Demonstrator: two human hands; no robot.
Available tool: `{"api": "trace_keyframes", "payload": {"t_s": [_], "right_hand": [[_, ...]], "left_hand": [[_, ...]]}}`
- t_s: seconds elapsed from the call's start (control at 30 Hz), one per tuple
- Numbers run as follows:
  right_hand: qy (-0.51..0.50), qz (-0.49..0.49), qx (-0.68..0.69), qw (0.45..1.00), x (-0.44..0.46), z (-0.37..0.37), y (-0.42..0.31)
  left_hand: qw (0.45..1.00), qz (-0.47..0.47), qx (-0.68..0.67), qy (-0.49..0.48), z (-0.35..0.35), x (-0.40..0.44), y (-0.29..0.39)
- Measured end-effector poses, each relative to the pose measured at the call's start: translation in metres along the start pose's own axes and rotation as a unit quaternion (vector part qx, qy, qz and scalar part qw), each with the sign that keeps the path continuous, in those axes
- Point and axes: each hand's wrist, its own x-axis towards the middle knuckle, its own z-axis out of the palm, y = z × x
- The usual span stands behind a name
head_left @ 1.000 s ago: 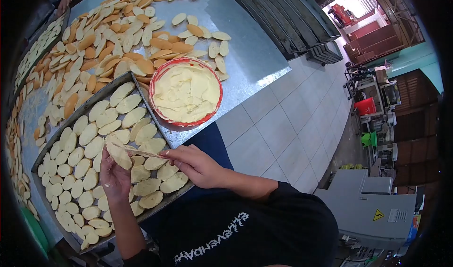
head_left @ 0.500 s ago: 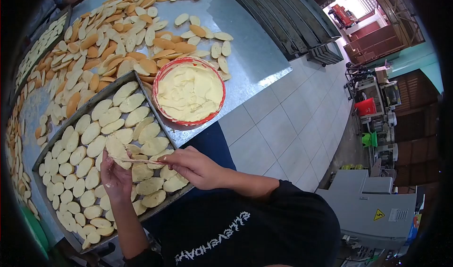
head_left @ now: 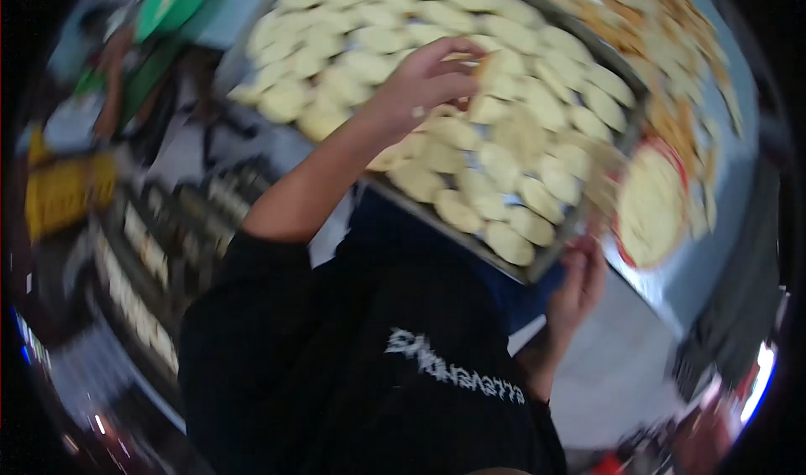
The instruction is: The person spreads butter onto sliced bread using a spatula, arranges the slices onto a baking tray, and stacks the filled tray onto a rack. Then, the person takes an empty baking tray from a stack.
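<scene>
My left hand (head_left: 432,80) is over the tray, its fingers closed on a bread slice (head_left: 484,64) with a brown crust edge, mostly hidden behind them. Below it the metal tray (head_left: 403,195) carries rows of pale oval bread slices (head_left: 501,167), some coated with cream. Past the tray's right corner, my right hand (head_left: 581,278) grips a spatula (head_left: 603,185), blurred by motion. Its blade points up beside the bowl (head_left: 622,247), which has a red rim and holds pale yellow cream (head_left: 655,202). Whether the blade touches the cream I cannot tell.
Many loose bread slices (head_left: 638,13) lie on the metal table (head_left: 743,181) beyond the tray. At left are several filled trays (head_left: 138,253), a yellow crate (head_left: 71,191) and a green basin (head_left: 174,1). Another person's arm (head_left: 113,80) shows at upper left.
The view has swung, so tray and bowl appear shifted and turned. My hands have parted: the spatula has left the slice and moved over to the bowl. My left hand stays over the tray.
</scene>
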Motion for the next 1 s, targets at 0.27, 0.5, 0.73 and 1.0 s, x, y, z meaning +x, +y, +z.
{"api": "trace_keyframes", "payload": {"t_s": [0.27,0.5,0.73,1.0], "right_hand": [[-0.014,-0.050,0.067,0.996,-0.003,0.016,-0.065],[-0.032,-0.055,0.070,0.996,0.001,0.013,-0.064],[-0.029,-0.056,0.065,0.996,-0.006,0.007,-0.060],[-0.026,-0.046,0.057,0.997,-0.004,0.006,-0.058]], "left_hand": [[0.886,0.033,0.328,0.326,-0.195,-0.121,0.089],[0.781,-0.115,0.531,0.307,-0.288,-0.148,0.106],[0.749,-0.191,0.604,0.194,-0.294,-0.139,0.109],[0.654,-0.143,0.717,0.194,-0.298,-0.146,0.108]]}}
